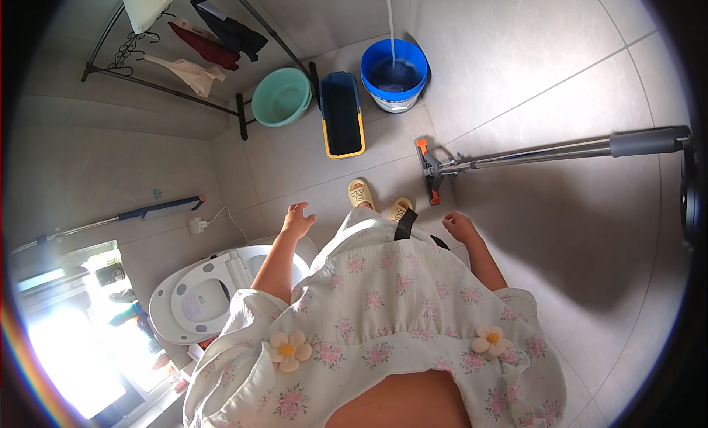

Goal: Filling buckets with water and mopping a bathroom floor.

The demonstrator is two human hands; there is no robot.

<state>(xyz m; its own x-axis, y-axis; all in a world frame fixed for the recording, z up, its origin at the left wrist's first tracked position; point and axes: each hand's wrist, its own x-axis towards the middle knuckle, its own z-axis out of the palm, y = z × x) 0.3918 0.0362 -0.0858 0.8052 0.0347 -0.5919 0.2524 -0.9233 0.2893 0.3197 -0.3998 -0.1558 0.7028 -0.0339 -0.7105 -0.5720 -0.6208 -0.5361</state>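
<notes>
My left hand [298, 222] is held out at my side with its fingers apart and nothing in it; the toilet [198, 295] is behind it. On the other side my right hand [459, 227] hangs with curled fingers, and no object shows in it. The nearest thing to it is a sponge mop [430, 171] with orange ends and a long grey handle, which touches neither hand. Ahead of my feet are a blue bucket [398, 96] with dark liquid and a long blue and yellow tub [344, 153]. A pale narrow strand, hose or water, runs down into the bucket.
A mint green basin [282, 96] is left of the tub, by a black clothes rack [169, 91] hung with garments. Along the left wall are a long-handled blue tool [158, 208] and a bright window [74, 354]. Yellow slippers [361, 194] are on my feet on the tiles.
</notes>
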